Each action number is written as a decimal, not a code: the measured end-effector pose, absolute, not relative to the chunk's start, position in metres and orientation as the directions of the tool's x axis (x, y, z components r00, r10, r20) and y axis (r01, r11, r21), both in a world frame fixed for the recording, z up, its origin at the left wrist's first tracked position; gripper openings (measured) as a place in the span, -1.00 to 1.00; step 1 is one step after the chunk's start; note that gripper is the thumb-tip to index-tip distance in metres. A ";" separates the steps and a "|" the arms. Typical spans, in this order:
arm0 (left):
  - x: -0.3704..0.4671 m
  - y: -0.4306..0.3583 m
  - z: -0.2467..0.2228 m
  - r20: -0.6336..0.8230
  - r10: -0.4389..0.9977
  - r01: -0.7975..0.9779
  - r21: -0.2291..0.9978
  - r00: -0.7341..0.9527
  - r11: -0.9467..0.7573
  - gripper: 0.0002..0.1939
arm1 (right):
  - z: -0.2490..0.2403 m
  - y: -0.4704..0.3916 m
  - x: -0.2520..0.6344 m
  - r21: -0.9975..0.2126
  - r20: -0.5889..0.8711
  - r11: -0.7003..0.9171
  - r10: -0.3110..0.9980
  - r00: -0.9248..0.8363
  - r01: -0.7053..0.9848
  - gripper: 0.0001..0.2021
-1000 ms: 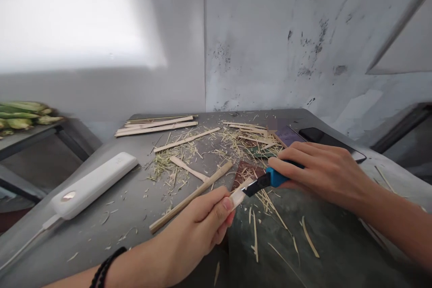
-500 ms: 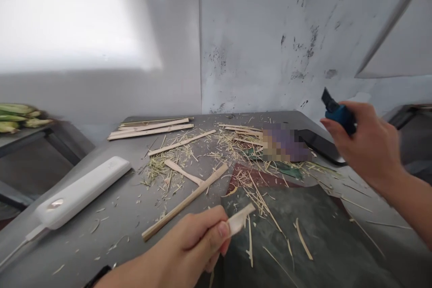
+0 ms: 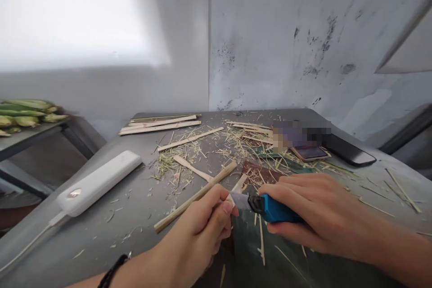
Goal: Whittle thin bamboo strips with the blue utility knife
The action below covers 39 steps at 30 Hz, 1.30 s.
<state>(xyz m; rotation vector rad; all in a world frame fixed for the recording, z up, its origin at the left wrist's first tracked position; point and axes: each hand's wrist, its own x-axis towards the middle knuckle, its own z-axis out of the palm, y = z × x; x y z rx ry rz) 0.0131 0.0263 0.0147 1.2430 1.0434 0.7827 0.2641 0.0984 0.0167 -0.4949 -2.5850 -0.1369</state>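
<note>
My left hand point(image 3: 205, 229) pinches a pale strip of bamboo or wood point(image 3: 240, 184), whose far end sticks out past the fingertips. In my right hand point(image 3: 317, 216) is a blue utility knife point(image 3: 280, 210), its blade out and pointing left. The blade lies against the strip, close to my left thumb. Just beyond my left hand a longer, thicker stick point(image 3: 199, 195) lies slanted on the table, touching a thin carved piece point(image 3: 192, 167). Under both hands is a dark green sheet point(image 3: 246, 238), with shavings on it.
A white power bank-like device point(image 3: 101, 182) with a cable lies at the left. Strips point(image 3: 162, 124) are stacked at the back left, more point(image 3: 253, 130) at the back right. Phones point(image 3: 351, 148) lie at the right. Shavings cover the grey table point(image 3: 97, 243). Corn ears point(image 3: 29, 112) sit on a side table.
My right hand has come down and left with the knife, bringing the blade onto the strip. My left hand keeps its hold. The view has shifted slightly.
</note>
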 end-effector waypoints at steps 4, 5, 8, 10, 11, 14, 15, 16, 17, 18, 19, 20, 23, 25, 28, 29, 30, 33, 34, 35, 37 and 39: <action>0.014 0.024 0.008 -0.103 0.909 0.018 0.994 0.403 0.105 -0.57 | 0.012 0.103 0.265 0.004 0.469 0.917 0.351 -0.811 0.399 -0.74; 0.014 0.024 0.006 -0.087 0.911 0.006 0.996 0.404 0.092 -0.57 | 0.011 0.103 0.265 0.004 0.468 0.917 0.351 -0.811 0.399 -0.73; 0.012 0.026 0.004 -0.060 0.925 0.067 0.997 0.375 0.037 -0.58 | 0.009 0.104 0.265 -0.002 0.470 0.919 0.349 -0.811 0.394 -0.73; 0.010 0.027 0.006 -0.052 0.928 0.140 0.990 0.369 0.000 -0.59 | 0.009 0.104 0.266 -0.010 0.473 0.917 0.355 -0.807 0.398 -0.73; 0.010 0.028 0.007 -0.053 0.930 0.166 0.986 0.363 -0.009 -0.60 | 0.009 0.104 0.266 -0.017 0.471 0.916 0.360 -0.805 0.400 -0.73; 0.009 0.029 0.009 -0.059 0.934 0.205 0.979 0.352 -0.015 -0.63 | 0.009 0.104 0.266 -0.033 0.460 0.918 0.364 -0.810 0.394 -0.72; 0.008 0.029 0.009 -0.057 0.935 0.208 0.978 0.351 -0.019 -0.64 | 0.009 0.104 0.266 -0.035 0.456 0.920 0.362 -0.813 0.390 -0.72; 0.008 0.029 0.008 -0.055 0.936 0.214 0.977 0.348 -0.023 -0.64 | 0.008 0.104 0.266 -0.033 0.453 0.921 0.359 -0.816 0.387 -0.72; 0.008 0.029 0.008 -0.052 0.937 0.224 0.974 0.347 -0.029 -0.65 | 0.008 0.104 0.265 -0.027 0.454 0.922 0.356 -0.817 0.387 -0.73; 0.008 0.029 0.008 -0.050 0.938 0.235 0.971 0.343 -0.034 -0.65 | 0.007 0.104 0.265 -0.018 0.458 0.921 0.354 -0.815 0.390 -0.73; 0.008 0.029 0.007 -0.052 0.939 0.242 0.970 0.341 -0.035 -0.66 | 0.007 0.105 0.266 -0.007 0.464 0.918 0.353 -0.812 0.396 -0.73; 0.008 0.029 0.007 -0.053 0.938 0.246 0.969 0.342 -0.035 -0.66 | 0.007 0.106 0.266 0.007 0.470 0.915 0.353 -0.809 0.404 -0.74; 0.007 0.030 0.008 -0.059 0.929 0.234 0.972 0.366 -0.030 -0.65 | 0.007 0.112 0.269 0.081 0.481 0.895 0.349 -0.804 0.438 -0.75; 0.008 0.030 0.009 -0.080 0.929 0.227 0.974 0.361 -0.005 -0.64 | 0.009 0.117 0.272 0.142 0.482 0.878 0.343 -0.806 0.458 -0.74; 0.010 0.030 0.012 -0.116 0.935 0.200 0.978 0.334 0.050 -0.61 | 0.009 0.123 0.276 0.210 0.485 0.851 0.336 -0.807 0.481 -0.72; 0.011 0.030 0.013 -0.121 0.935 0.174 0.983 0.334 0.065 -0.59 | 0.010 0.124 0.277 0.225 0.490 0.844 0.334 -0.805 0.487 -0.73; 0.012 0.030 0.015 -0.132 0.934 0.141 0.986 0.332 0.089 -0.57 | 0.010 0.125 0.278 0.242 0.497 0.836 0.330 -0.803 0.493 -0.73; 0.014 0.030 0.019 -0.185 0.917 0.035 0.982 0.354 0.184 -0.51 | 0.010 0.127 0.280 0.282 0.514 0.817 0.315 -0.798 0.504 -0.73; 0.014 0.031 0.019 -0.203 0.909 0.017 0.977 0.363 0.212 -0.50 | 0.010 0.127 0.281 0.291 0.518 0.810 0.314 -0.796 0.509 -0.73; 0.014 0.032 0.020 -0.218 0.903 0.003 0.972 0.371 0.233 -0.49 | 0.011 0.127 0.282 0.298 0.517 0.803 0.319 -0.794 0.516 -0.72; 0.011 0.033 0.020 -0.226 0.893 -0.017 0.967 0.388 0.253 -0.47 | 0.011 0.128 0.284 0.310 0.513 0.789 0.331 -0.792 0.530 -0.73; 0.009 0.035 0.021 -0.231 0.884 -0.017 0.965 0.406 0.260 -0.48 | 0.012 0.129 0.286 0.328 0.515 0.780 0.325 -0.793 0.532 -0.73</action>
